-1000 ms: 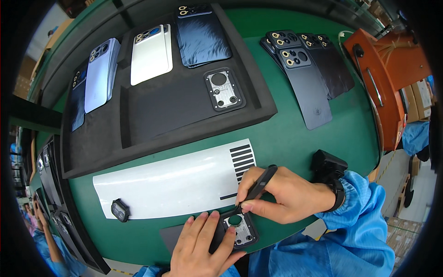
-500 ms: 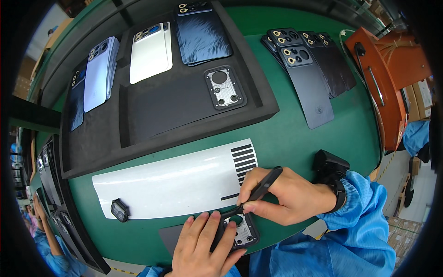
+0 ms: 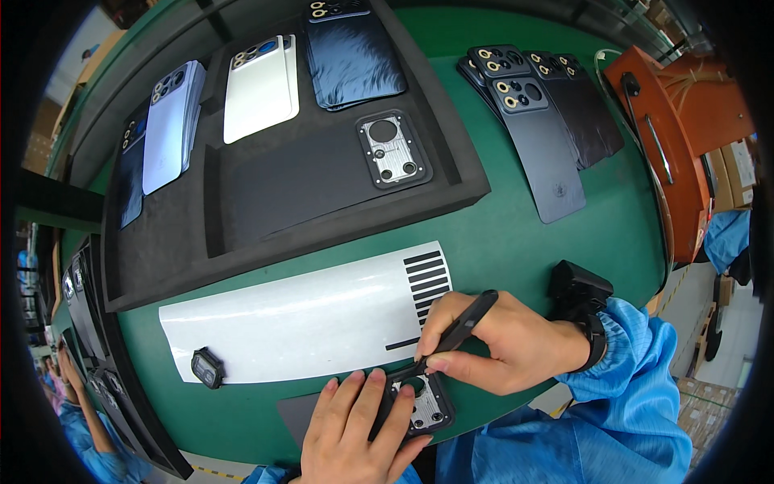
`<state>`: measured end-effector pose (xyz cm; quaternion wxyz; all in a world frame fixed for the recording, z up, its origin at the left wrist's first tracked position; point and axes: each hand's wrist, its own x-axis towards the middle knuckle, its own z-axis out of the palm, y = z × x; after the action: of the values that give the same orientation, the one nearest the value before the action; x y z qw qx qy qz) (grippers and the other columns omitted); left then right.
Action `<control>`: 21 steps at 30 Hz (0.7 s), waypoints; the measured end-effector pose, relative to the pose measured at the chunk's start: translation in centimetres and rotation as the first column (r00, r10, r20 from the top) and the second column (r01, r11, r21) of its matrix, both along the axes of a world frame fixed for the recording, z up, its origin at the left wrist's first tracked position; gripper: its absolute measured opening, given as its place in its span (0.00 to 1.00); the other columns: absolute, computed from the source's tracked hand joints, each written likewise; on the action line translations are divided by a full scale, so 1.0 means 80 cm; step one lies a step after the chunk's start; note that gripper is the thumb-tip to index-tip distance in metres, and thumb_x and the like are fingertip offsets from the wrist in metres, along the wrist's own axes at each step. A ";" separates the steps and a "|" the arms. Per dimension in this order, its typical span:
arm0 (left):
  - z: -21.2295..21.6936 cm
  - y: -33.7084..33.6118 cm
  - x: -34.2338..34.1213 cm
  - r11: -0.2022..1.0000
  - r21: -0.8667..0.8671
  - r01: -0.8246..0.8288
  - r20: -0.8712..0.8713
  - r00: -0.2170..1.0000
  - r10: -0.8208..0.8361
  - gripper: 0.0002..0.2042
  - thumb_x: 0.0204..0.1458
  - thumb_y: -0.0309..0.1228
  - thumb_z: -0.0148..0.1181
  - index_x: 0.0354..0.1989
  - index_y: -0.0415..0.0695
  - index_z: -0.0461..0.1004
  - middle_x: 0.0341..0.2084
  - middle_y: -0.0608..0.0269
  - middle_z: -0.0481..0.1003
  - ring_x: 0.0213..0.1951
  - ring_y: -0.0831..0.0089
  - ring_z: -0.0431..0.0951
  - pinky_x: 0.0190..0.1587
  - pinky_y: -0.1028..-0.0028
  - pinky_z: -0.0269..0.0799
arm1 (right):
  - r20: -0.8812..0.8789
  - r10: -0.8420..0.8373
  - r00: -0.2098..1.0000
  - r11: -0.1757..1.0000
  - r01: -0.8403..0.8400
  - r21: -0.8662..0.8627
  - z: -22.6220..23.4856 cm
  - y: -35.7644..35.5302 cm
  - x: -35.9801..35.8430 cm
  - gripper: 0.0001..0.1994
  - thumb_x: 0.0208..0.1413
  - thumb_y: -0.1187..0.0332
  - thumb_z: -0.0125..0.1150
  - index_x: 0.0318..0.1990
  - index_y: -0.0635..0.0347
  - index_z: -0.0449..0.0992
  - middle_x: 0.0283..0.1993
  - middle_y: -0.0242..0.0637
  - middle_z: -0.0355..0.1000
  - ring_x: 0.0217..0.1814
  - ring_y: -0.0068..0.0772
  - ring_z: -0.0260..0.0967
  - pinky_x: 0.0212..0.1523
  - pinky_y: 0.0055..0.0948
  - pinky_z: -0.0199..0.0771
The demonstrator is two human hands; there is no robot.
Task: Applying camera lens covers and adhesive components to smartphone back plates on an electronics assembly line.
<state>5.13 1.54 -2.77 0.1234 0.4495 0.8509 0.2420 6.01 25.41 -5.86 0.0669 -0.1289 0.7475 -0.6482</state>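
My right hand (image 3: 508, 343) is closed around black tweezers (image 3: 463, 327), tilted with the tip end down by the camera window of a dark phone back cover (image 3: 443, 403). My left hand (image 3: 355, 427) lies over that cover with fingers stretched out, pressing on it and hiding much of its middle. A silvery metal plate (image 3: 425, 411) with round holes shows in the cover's camera area. Just beyond the hands lies a white backing sheet (image 3: 290, 331) with a row of black strips (image 3: 425, 278) at its right end. Whatever the tweezers' tip touches is too small to tell.
A black foam tray (image 3: 347, 222) holds stacked blue (image 3: 355, 64), white (image 3: 262, 89) and lilac (image 3: 171, 129) back covers. More dark covers (image 3: 536, 153) lie at the right, near an orange cabinet (image 3: 677, 137). A small black octagonal piece (image 3: 207, 367) rests on the sheet.
Both hands and the tweezers stay almost in place at the cover. The view has shifted very slightly.
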 end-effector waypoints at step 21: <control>0.006 0.004 -0.001 0.997 -0.073 0.003 0.014 1.000 -0.002 0.31 0.41 0.38 0.69 0.56 0.42 0.72 0.54 0.44 0.68 0.56 0.46 0.67 0.59 0.51 0.64 | -0.019 0.001 1.000 0.999 0.000 0.032 -0.001 0.000 0.000 0.09 0.56 0.75 0.59 0.42 0.62 0.66 0.26 0.41 0.71 0.24 0.41 0.72 0.25 0.34 0.68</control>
<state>5.03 1.82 -2.27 0.1459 0.4439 0.8579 0.2135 5.98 25.38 -5.91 0.0618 -0.1341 0.7583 -0.6349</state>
